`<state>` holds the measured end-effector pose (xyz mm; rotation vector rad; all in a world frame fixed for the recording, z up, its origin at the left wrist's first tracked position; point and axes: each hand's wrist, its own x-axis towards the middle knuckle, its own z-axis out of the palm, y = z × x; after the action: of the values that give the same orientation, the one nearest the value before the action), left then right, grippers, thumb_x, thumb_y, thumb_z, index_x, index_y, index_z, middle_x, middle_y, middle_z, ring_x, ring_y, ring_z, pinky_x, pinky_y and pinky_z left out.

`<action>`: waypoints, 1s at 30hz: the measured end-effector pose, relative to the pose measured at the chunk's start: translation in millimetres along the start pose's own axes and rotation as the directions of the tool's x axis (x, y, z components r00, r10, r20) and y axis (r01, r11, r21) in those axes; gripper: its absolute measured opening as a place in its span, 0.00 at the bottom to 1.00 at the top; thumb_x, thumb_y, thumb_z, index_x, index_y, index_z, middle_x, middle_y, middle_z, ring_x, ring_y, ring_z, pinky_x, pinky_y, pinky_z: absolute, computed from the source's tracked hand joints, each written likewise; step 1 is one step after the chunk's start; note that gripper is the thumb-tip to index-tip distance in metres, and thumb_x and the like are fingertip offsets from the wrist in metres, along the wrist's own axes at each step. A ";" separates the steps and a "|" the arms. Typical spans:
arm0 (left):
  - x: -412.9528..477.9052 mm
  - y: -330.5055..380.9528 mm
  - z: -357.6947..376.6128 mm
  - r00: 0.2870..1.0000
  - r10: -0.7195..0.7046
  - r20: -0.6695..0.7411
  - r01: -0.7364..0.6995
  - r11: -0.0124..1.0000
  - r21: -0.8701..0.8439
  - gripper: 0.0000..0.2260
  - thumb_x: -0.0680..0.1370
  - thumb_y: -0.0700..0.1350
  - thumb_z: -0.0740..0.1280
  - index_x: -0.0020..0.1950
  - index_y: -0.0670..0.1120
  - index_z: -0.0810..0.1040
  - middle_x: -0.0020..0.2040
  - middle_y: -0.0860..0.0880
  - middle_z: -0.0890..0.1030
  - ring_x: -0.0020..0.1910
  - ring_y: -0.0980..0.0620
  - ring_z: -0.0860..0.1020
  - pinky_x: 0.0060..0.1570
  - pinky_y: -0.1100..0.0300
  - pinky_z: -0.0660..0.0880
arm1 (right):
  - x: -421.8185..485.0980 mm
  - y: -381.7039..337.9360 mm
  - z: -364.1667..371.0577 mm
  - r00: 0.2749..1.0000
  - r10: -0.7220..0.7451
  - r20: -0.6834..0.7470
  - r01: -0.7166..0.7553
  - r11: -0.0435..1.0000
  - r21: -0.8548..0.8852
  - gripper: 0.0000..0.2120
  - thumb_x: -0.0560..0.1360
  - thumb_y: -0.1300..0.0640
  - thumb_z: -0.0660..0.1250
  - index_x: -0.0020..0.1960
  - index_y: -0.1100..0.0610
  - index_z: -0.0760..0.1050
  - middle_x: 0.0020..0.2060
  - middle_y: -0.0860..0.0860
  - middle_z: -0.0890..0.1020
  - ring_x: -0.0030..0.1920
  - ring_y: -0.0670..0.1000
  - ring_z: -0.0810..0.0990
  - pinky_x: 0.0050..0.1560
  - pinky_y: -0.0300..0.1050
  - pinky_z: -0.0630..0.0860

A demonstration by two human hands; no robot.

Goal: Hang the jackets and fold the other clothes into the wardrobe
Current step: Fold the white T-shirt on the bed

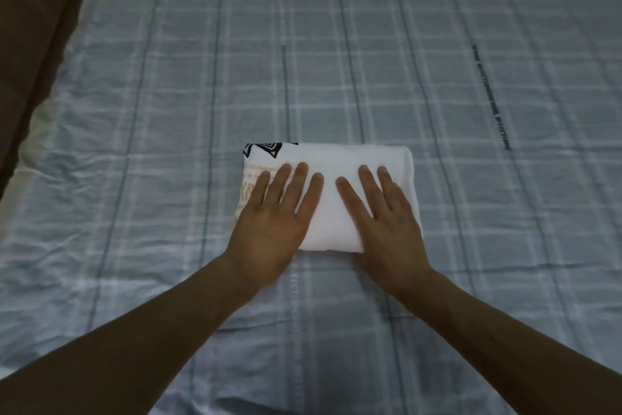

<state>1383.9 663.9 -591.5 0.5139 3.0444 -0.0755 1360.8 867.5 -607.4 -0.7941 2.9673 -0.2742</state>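
A white garment (331, 159) lies folded into a small rectangle in the middle of the bed, with a black print at its top left corner and orange lettering on its left side. My left hand (272, 223) presses flat on its left half with fingers straight and spread. My right hand (387, 223) presses flat on its right half, fingers straight too. Both palms cover the garment's near edge.
The bed (336, 44) wears a light blue checked sheet with wrinkles, stretching across nearly the whole view. A brown wooden surface (30, 27) runs along the bed's left edge. A dark line of printed lettering (489, 95) crosses the sheet at right.
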 end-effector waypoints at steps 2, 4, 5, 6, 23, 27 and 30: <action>-0.5 -6.7 -4.0 0.998 0.027 -0.049 -0.027 1.000 0.007 0.39 0.64 0.35 0.75 0.75 0.38 0.67 0.72 0.34 0.70 0.69 0.34 0.72 0.65 0.38 0.71 | 1.5 1.8 -6.0 1.000 0.003 -0.022 -0.003 1.000 0.029 0.51 0.59 0.64 0.82 0.77 0.56 0.61 0.74 0.63 0.64 0.74 0.68 0.62 0.67 0.65 0.67; -0.5 -11.9 -11.2 0.996 0.035 -0.085 -0.036 0.999 -0.007 0.41 0.59 0.34 0.79 0.71 0.38 0.72 0.68 0.35 0.75 0.64 0.34 0.76 0.60 0.38 0.75 | 4.6 2.9 -13.6 1.000 0.016 -0.019 -0.015 0.999 0.035 0.48 0.60 0.65 0.81 0.76 0.56 0.65 0.72 0.63 0.69 0.72 0.68 0.67 0.63 0.65 0.71; 0.1 -12.1 -16.1 0.995 0.035 -0.097 -0.037 0.999 -0.013 0.41 0.58 0.33 0.80 0.70 0.38 0.74 0.67 0.35 0.76 0.62 0.33 0.78 0.59 0.38 0.77 | 6.1 2.3 -18.2 1.000 0.025 -0.006 -0.025 0.999 0.025 0.46 0.61 0.65 0.81 0.75 0.56 0.66 0.71 0.63 0.70 0.71 0.67 0.68 0.62 0.64 0.73; 0.9 -11.3 -21.9 0.993 0.033 -0.112 -0.035 0.999 -0.021 0.40 0.57 0.32 0.81 0.69 0.38 0.75 0.66 0.35 0.77 0.61 0.33 0.79 0.57 0.38 0.77 | 7.8 1.7 -23.8 1.000 0.029 0.004 -0.029 0.999 0.015 0.44 0.61 0.64 0.81 0.74 0.56 0.67 0.70 0.62 0.71 0.70 0.67 0.70 0.61 0.63 0.74; -41.7 -58.5 -290.8 0.912 -0.044 -0.409 0.045 0.999 -0.007 0.33 0.62 0.29 0.74 0.67 0.42 0.78 0.63 0.39 0.80 0.56 0.37 0.81 0.52 0.42 0.80 | 32.3 -89.1 -314.5 0.984 -0.093 -0.149 0.077 0.991 -0.113 0.32 0.68 0.59 0.76 0.71 0.55 0.71 0.68 0.57 0.74 0.66 0.60 0.74 0.53 0.56 0.79; -58.2 -68.5 -368.9 0.870 -0.045 -0.491 0.053 0.999 0.003 0.31 0.62 0.30 0.75 0.65 0.43 0.80 0.61 0.40 0.81 0.54 0.38 0.82 0.50 0.44 0.81 | 32.2 -113.7 -393.9 0.963 -0.165 -0.215 0.133 0.979 -0.155 0.32 0.67 0.59 0.75 0.70 0.55 0.71 0.65 0.56 0.76 0.63 0.59 0.76 0.49 0.54 0.79; -70.5 -80.9 -426.4 0.824 -0.035 -0.565 0.047 0.999 0.007 0.29 0.64 0.29 0.73 0.65 0.42 0.80 0.61 0.41 0.81 0.54 0.39 0.82 0.49 0.46 0.80 | 33.6 -135.0 -452.0 0.935 -0.211 -0.284 0.162 0.969 -0.187 0.32 0.67 0.59 0.75 0.70 0.54 0.70 0.65 0.55 0.76 0.61 0.58 0.76 0.49 0.52 0.78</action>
<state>1404.8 588.9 -158.8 0.5558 3.6416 0.0587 1352.2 806.2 -138.5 -1.1562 3.2335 -0.1793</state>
